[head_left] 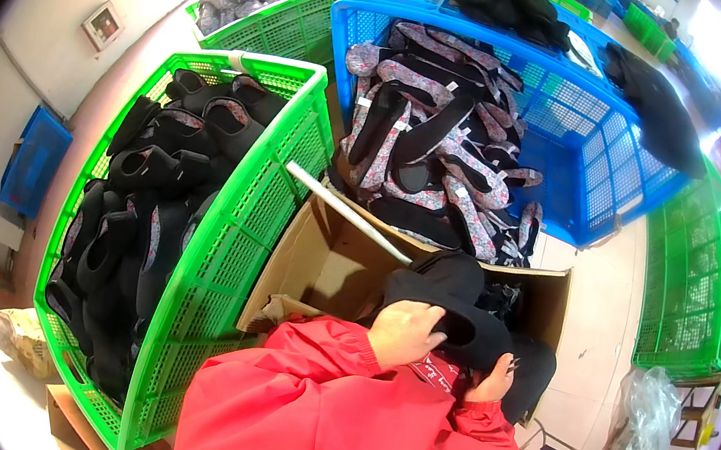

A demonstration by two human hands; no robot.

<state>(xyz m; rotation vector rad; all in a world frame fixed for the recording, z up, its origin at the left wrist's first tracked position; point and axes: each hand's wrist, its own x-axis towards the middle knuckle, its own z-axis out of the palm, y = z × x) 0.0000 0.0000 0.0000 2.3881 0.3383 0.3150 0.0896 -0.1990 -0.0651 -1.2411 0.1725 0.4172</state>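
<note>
— What's being worked now?
— Both hands grip one black shoe (458,315) over the cardboard box (328,262): left hand (406,331) on top, right hand (494,384) beneath.
— Next?
— Probably into the green crate (282,160); needs a steady hold.

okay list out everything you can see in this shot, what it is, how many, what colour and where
Green plastic lattice crate: one, left, filled with black slip-on shoes.
Blue plastic lattice crate: one, upper centre, holding black and floral-patterned shoe uppers.
Brown cardboard box: one, centre, open, between the crates.
White stick: one, lying across the box's edge.
More green crates: several, right side.
Small blue crate: one, far left by the wall.
Black soft shoe: one, over the box, gripped by both hands.
Left hand: red sleeve, on the shoe.
Right hand: under the shoe.
</note>
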